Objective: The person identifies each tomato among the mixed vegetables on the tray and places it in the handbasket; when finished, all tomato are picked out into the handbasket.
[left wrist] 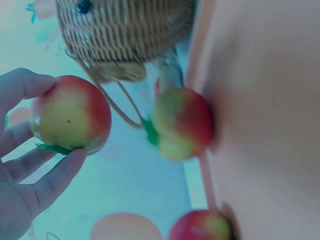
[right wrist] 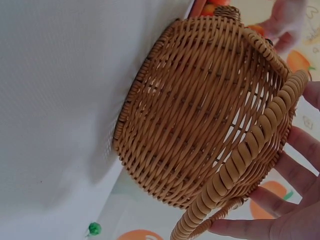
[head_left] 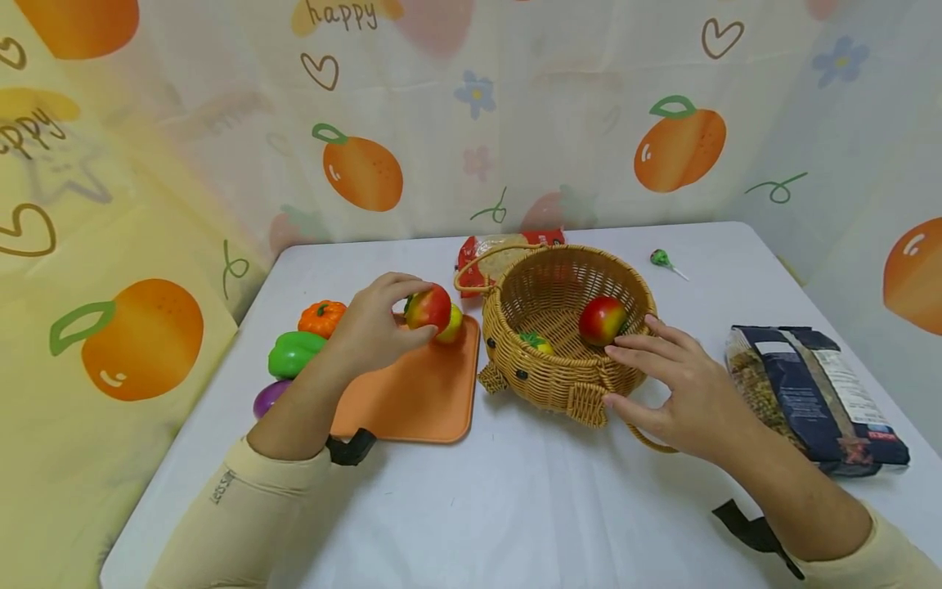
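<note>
In the head view my left hand [head_left: 375,323] holds a round red-and-yellow toy fruit [head_left: 432,308] with a green leaf, thumb and fingertips gripping its sides. It is raised over the back of the orange tray [head_left: 419,409]. Two similar fruits, a nearer one [left wrist: 182,125] and a red one [left wrist: 200,227], appear by the tray's edge in the left wrist view. My right hand [head_left: 680,384], fingers extended and spread, touches the rim of the wicker basket [head_left: 548,384]. Inside the basket lie a red-and-yellow fruit [head_left: 602,319] and a partly hidden yellow piece with green leaves [head_left: 539,343].
Left of the tray sit an orange toy pumpkin [head_left: 321,317], a green pepper [head_left: 294,353] and a purple piece [head_left: 270,398]. A red-and-clear packet [head_left: 482,249] lies behind the basket. A lollipop [head_left: 662,258] and a dark food bag [head_left: 809,401] are on the right.
</note>
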The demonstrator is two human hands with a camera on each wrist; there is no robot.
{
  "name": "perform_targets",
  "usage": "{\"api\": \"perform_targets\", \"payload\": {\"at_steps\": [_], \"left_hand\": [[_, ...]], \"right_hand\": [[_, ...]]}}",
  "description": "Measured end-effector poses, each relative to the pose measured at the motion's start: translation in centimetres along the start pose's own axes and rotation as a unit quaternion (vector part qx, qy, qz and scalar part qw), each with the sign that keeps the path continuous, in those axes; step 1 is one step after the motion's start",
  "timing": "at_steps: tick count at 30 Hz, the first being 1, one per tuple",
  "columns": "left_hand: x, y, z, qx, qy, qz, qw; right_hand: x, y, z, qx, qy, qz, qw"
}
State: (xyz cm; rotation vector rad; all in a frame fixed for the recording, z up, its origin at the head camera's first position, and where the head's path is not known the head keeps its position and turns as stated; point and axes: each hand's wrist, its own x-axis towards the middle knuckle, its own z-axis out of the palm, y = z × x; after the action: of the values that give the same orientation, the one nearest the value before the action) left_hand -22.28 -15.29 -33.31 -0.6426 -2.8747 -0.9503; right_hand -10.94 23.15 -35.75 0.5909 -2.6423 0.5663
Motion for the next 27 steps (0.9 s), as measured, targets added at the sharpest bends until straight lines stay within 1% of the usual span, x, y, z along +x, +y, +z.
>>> {"api": "perform_targets", "payload": {"at_steps": [4, 8, 11, 14, 18, 20, 23, 27], "left_hand": [[0.5, 2.0, -0.1, -0.032, 0.02, 0.033, 0.9987], [1.3, 4.0, 0.0, -0.055, 0.04, 0.069, 0.9953], [1.8, 5.5, 0.2, -0.067, 0.047, 0.092, 0.9924], [2.3, 6.9, 0.8, -0.077, 0.047, 0.115, 0.9893], [2.7, 8.4, 1.9, -0.068, 0.037, 0.139, 0.9873], [2.8, 8.9, 2.6, -0.051, 0.031, 0.148, 0.9873], [3.0, 9.2, 3.8, -0.02, 0.023, 0.158, 0.9869], [3.4, 9.4, 5.0, 0.002, 0.011, 0.165, 0.9863]], "right_hand": [[0.0, 0.1, 0.0, -0.001, 0.001, -0.001, 1.0], [0.0, 0.1, 0.1, 0.001, 0.001, 0.0, 1.0], [-0.1, 0.2, 0.1, 0.002, 0.001, -0.001, 1.0], [-0.1, 0.2, 0.1, 0.001, 0.001, 0.0, 1.0], [-0.1, 0.2, 0.1, 0.0, -0.002, 0.005, 1.0], [-0.1, 0.1, 0.1, 0.0, -0.006, 0.008, 1.0], [-0.1, 0.1, 0.1, 0.001, -0.008, 0.009, 0.9999], [-0.2, 0.2, 0.1, 0.002, -0.001, 0.005, 1.0]]}}
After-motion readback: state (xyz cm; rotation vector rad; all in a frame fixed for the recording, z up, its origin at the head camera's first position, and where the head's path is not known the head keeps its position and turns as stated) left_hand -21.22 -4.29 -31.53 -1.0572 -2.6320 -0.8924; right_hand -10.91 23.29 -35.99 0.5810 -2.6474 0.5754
